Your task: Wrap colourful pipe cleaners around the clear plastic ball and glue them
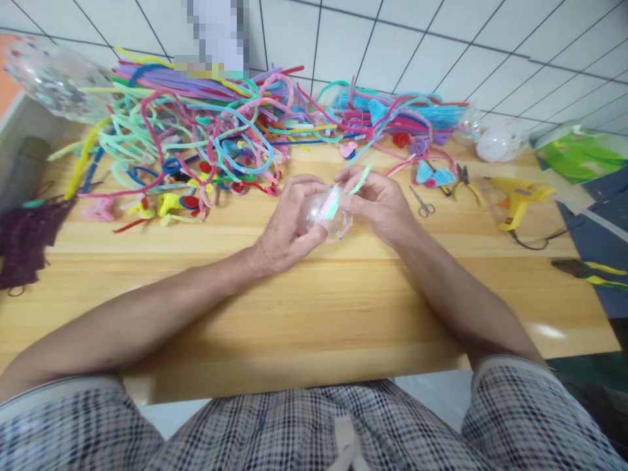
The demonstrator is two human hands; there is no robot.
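Note:
Near the middle of the wooden table, my left hand (292,226) is wrapped round a small clear ball (337,229), its thumb across the front. Pink and mint-green strips (330,204) lie against the ball's upper side. My right hand (375,199) pinches a mint-green strip (362,178) between thumb and fingers at the ball's upper right, and the strip's end sticks up past the fingers. Both hands are close together. How the strips meet the ball is partly hidden by the fingers.
Heaped colourful fuzzy stems (186,124) line the back of the table (314,307). To the right are small scissors (422,204), pliers (467,188), a yellow glue gun (521,198) with a cord, and clear balls (496,142). Purple fabric (32,235) sits at left.

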